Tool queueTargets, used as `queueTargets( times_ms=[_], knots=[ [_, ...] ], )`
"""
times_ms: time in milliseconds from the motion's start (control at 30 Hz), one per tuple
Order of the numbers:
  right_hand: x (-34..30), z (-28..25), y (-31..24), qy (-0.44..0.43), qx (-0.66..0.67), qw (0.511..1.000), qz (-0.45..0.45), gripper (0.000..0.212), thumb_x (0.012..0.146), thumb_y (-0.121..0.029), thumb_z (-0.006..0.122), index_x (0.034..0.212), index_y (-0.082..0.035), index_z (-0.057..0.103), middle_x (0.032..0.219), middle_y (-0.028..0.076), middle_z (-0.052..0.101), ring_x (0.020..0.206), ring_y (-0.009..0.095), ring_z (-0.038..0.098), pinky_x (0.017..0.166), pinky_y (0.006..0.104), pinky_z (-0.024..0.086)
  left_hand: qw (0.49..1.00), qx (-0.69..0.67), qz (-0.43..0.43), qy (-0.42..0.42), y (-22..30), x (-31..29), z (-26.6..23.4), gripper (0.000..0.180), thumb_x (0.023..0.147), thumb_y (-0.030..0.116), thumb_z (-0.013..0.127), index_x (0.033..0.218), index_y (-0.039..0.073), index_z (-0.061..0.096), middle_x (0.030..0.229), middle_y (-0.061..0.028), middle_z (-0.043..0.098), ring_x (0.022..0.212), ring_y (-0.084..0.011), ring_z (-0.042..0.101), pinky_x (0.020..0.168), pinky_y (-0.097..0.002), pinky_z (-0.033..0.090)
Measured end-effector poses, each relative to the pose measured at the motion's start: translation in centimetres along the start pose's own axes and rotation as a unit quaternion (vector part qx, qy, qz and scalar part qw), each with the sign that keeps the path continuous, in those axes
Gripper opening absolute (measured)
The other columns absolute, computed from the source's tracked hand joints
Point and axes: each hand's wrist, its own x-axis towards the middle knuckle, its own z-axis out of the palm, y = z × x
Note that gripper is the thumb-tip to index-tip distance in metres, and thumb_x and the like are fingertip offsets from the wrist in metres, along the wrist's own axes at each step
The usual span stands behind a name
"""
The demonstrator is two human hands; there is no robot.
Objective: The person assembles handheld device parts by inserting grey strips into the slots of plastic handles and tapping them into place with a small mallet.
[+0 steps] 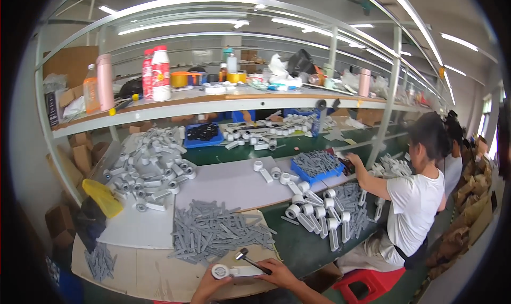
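Observation:
My left hand (208, 286) is closed around the round end of a small white handheld fan (220, 271), whose grilled head faces up and whose handle points right. In my right hand (281, 275) is a small hammer (250, 259), its dark handle gripped and its metal head raised above the fan's handle, apart from it. Just beyond my hands lies a heap of grey plastic strips (215, 232) on cardboard (146, 267). A smaller pile of the same strips (100, 262) sits at the near left.
White fan bodies (146, 168) are heaped at the left, with more fans (319, 213) to the right. A blue tray (318, 165) holds grey strips; another blue tray (204, 135) holds black parts. A shelf (213, 102) spans overhead. A co-worker (418, 197) sits at the right.

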Motion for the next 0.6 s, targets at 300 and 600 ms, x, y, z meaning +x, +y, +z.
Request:
queueTargets(
  times_ms=[300, 600],
  knots=[
    [1.0, 3.1, 2.7, -0.070, 0.079, 0.994, -0.005, 0.047, 0.090, -0.029, 0.078, 0.130, -0.006, 0.066, 0.116, 0.014, 0.071, 0.106, 0.029, 0.069, 0.093, 0.0362, 0.053, 0.993, 0.103, 0.047, -0.028, 0.2, -1.6, -1.8, 0.092, 0.069, 0.011, 0.095, 0.145, 0.008, 0.043, 0.127, -0.0116, 0.058, 0.118, -0.0226, 0.059, 0.099, -0.0375, 0.052],
    [0.8, 4.9, 4.0, -0.058, 0.074, 0.995, 0.015, 0.042, 0.093, -0.026, 0.075, 0.130, -0.007, 0.067, 0.117, 0.014, 0.072, 0.107, 0.030, 0.070, 0.093, 0.0368, 0.053, 0.859, 0.471, 0.201, 0.001, 3.7, -1.1, 0.2, 0.064, 0.064, 0.036, 0.092, 0.121, 0.013, 0.072, 0.117, -0.0090, 0.070, 0.118, -0.0289, 0.059, 0.103, -0.0413, 0.033]
  ],
)
